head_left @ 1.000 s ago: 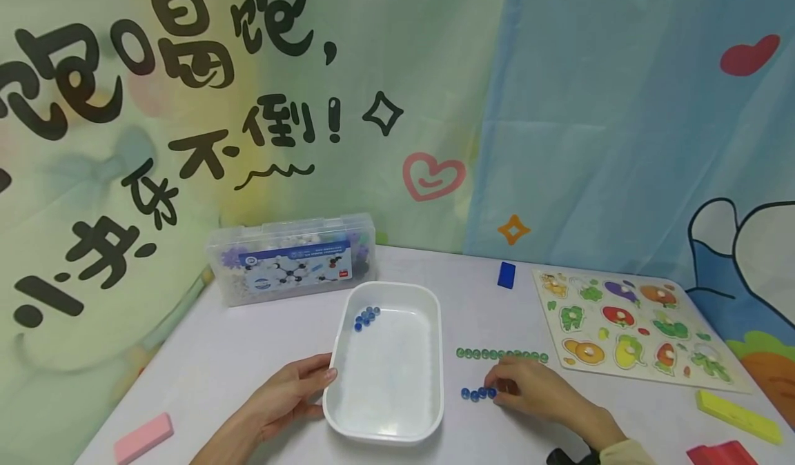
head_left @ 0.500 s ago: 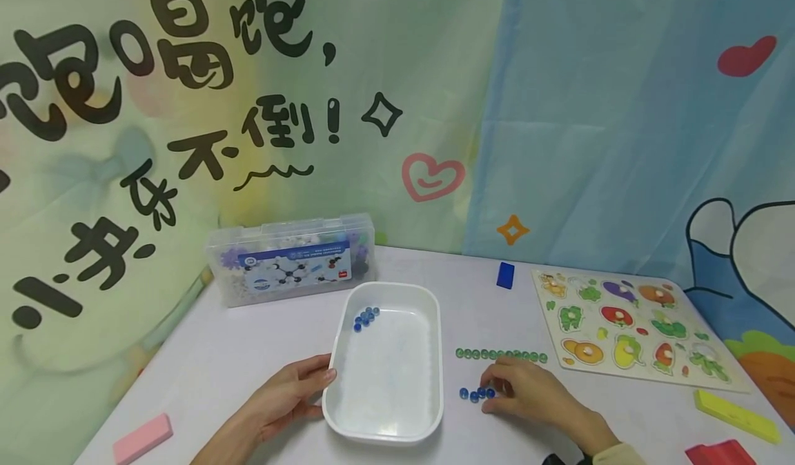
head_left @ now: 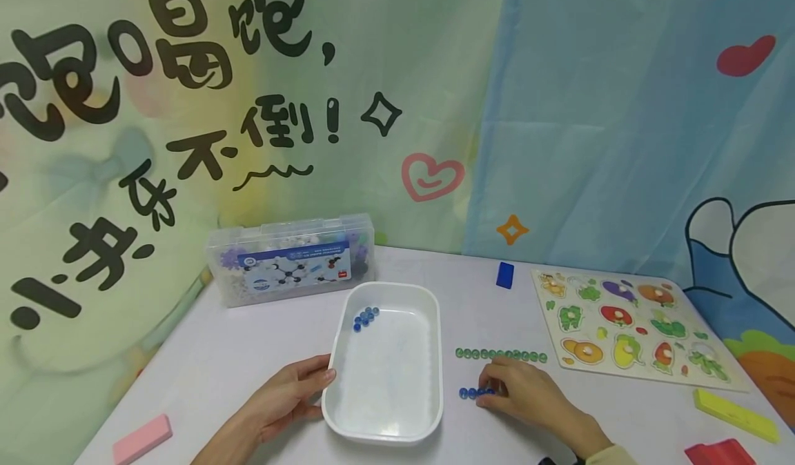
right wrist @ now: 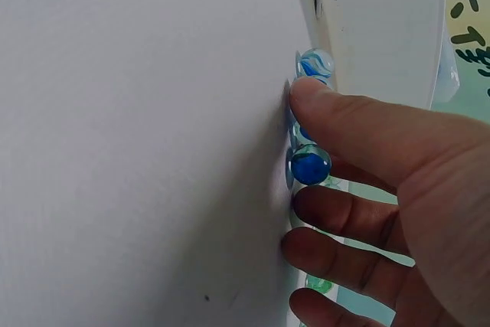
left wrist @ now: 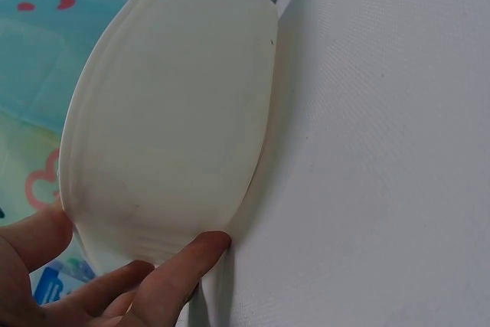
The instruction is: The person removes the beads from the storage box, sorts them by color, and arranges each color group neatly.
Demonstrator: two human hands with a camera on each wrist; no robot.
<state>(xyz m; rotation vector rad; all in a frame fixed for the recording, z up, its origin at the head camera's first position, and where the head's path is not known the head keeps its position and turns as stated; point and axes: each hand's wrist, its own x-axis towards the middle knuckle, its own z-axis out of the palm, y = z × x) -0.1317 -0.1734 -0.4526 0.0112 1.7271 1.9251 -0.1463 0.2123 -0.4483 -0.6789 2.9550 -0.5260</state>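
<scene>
My left hand (head_left: 292, 394) holds the left side of a white rectangular tray (head_left: 428, 410), thumb at the rim and fingers against the outer wall; the left wrist view shows this wall (left wrist: 168, 112). A small cluster of blue marbles (head_left: 366, 319) lies in the tray's far left corner. Right of the tray, my right hand (head_left: 522, 392) pinches blue marbles (head_left: 468, 394) in a short row on the table, thumb on the near side. In the right wrist view, the thumb covers part of the row and one blue marble (right wrist: 310, 165) shows below it.
A straight row of green marbles (head_left: 484, 354) lies just beyond my right hand. Around them are a clear box of model parts (head_left: 292, 261), a vegetable puzzle board (head_left: 640, 327), and blue (head_left: 506, 275), yellow (head_left: 735, 415), pink (head_left: 143, 439) and red (head_left: 720, 453) pieces.
My right hand has shifted slightly left, and the blue marbles beside it have gone from a zigzag to a straighter row. The left hand and tray stay put.
</scene>
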